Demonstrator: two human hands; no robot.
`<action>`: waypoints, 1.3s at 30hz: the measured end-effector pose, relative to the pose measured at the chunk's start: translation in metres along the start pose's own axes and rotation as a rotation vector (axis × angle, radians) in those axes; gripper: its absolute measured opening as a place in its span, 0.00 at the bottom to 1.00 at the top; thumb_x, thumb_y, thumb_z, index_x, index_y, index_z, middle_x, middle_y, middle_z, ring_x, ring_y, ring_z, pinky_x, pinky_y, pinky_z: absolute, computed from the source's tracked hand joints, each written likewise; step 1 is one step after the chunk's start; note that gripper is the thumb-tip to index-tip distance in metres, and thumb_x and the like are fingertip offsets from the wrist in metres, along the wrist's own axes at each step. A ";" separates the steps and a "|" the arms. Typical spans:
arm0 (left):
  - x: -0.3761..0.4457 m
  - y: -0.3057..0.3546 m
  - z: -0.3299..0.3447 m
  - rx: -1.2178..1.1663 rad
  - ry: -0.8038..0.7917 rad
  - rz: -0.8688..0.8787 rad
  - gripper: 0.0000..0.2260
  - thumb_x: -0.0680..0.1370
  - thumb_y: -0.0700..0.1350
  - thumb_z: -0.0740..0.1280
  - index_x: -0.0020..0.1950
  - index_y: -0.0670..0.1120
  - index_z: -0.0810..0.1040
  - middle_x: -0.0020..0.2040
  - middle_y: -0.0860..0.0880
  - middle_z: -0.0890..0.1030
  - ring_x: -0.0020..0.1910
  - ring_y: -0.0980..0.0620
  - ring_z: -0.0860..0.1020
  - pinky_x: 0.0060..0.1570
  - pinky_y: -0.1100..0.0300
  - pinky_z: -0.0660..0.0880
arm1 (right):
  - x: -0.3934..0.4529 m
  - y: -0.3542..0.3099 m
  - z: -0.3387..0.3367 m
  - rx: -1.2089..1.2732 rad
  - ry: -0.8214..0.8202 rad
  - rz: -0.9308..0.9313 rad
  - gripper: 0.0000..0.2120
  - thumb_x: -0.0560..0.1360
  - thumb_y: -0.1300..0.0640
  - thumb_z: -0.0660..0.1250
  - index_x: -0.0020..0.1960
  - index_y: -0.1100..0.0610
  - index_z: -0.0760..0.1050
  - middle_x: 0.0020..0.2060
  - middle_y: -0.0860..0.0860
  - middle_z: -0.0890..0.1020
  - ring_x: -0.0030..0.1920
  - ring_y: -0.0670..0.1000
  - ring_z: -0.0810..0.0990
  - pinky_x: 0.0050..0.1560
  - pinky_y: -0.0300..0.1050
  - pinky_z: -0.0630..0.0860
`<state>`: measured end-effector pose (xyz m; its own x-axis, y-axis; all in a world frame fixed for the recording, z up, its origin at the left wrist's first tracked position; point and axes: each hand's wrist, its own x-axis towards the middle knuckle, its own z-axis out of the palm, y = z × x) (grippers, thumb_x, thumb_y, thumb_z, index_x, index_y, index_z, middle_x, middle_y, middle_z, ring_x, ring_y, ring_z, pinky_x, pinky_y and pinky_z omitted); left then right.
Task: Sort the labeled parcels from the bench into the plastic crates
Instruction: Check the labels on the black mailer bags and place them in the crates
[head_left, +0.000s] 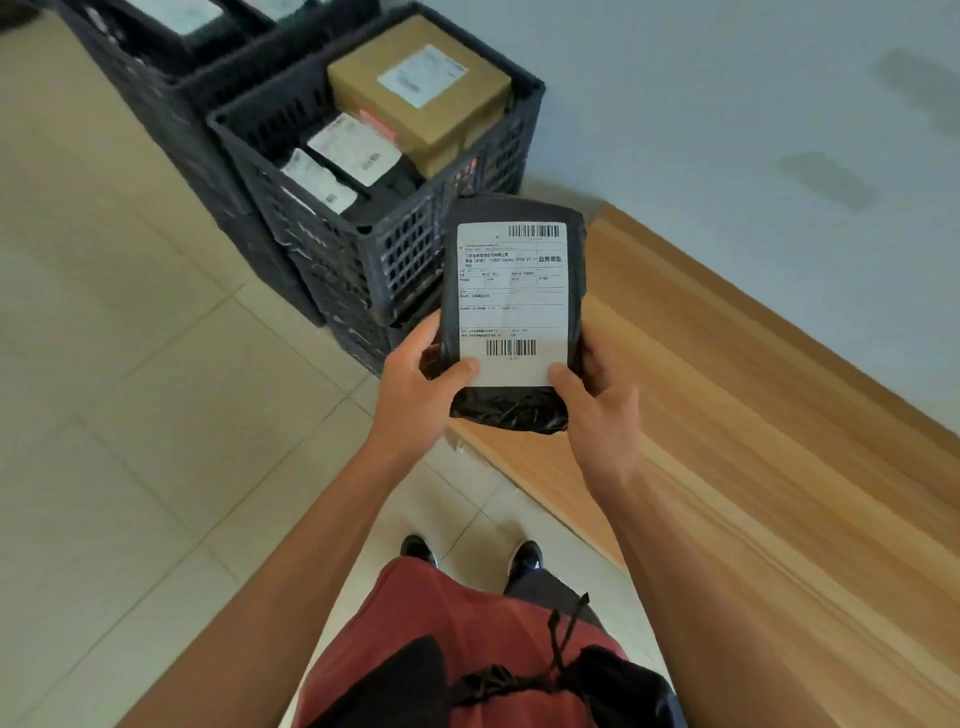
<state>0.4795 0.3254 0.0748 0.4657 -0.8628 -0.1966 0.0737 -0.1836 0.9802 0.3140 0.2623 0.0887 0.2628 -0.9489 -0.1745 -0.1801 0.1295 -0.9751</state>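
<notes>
A black plastic-wrapped parcel (511, 306) with a white shipping label faces me, held upright over the near end of the wooden bench (753, 441). My left hand (415, 389) grips its lower left edge, thumb on the label. My right hand (597, 410) grips the lower right edge the same way. Just beyond stands a black plastic crate (395, 249) holding a brown cardboard box (421, 88) and two labeled black parcels (353, 150).
A second black crate (171, 98) with more labeled parcels stands behind the first, at the top left. Both crates are stacked on lower ones on the beige tiled floor (130, 389). A grey wall runs along the bench's far side. My feet are below.
</notes>
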 end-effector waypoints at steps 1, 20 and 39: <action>0.002 0.001 -0.012 -0.005 0.037 -0.008 0.21 0.81 0.34 0.68 0.70 0.52 0.78 0.57 0.59 0.86 0.58 0.60 0.83 0.58 0.53 0.83 | 0.006 -0.002 0.012 -0.008 -0.041 0.003 0.23 0.82 0.66 0.64 0.74 0.50 0.74 0.62 0.46 0.85 0.64 0.48 0.82 0.64 0.56 0.81; 0.072 0.006 -0.139 0.055 0.511 -0.119 0.21 0.80 0.37 0.69 0.67 0.60 0.78 0.57 0.63 0.84 0.61 0.54 0.80 0.47 0.57 0.81 | 0.129 -0.015 0.180 -0.018 -0.498 0.034 0.22 0.83 0.66 0.64 0.73 0.49 0.73 0.64 0.41 0.82 0.65 0.40 0.80 0.66 0.43 0.79; 0.194 0.000 -0.355 -0.041 0.582 -0.175 0.22 0.80 0.37 0.69 0.70 0.57 0.78 0.58 0.60 0.85 0.62 0.51 0.81 0.48 0.54 0.83 | 0.211 -0.056 0.417 -0.123 -0.614 0.058 0.23 0.83 0.65 0.65 0.72 0.44 0.72 0.62 0.39 0.83 0.64 0.38 0.80 0.64 0.39 0.79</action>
<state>0.8830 0.3256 0.0444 0.8482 -0.4203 -0.3222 0.2215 -0.2711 0.9367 0.7744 0.1749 0.0492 0.7395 -0.5980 -0.3091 -0.3086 0.1069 -0.9452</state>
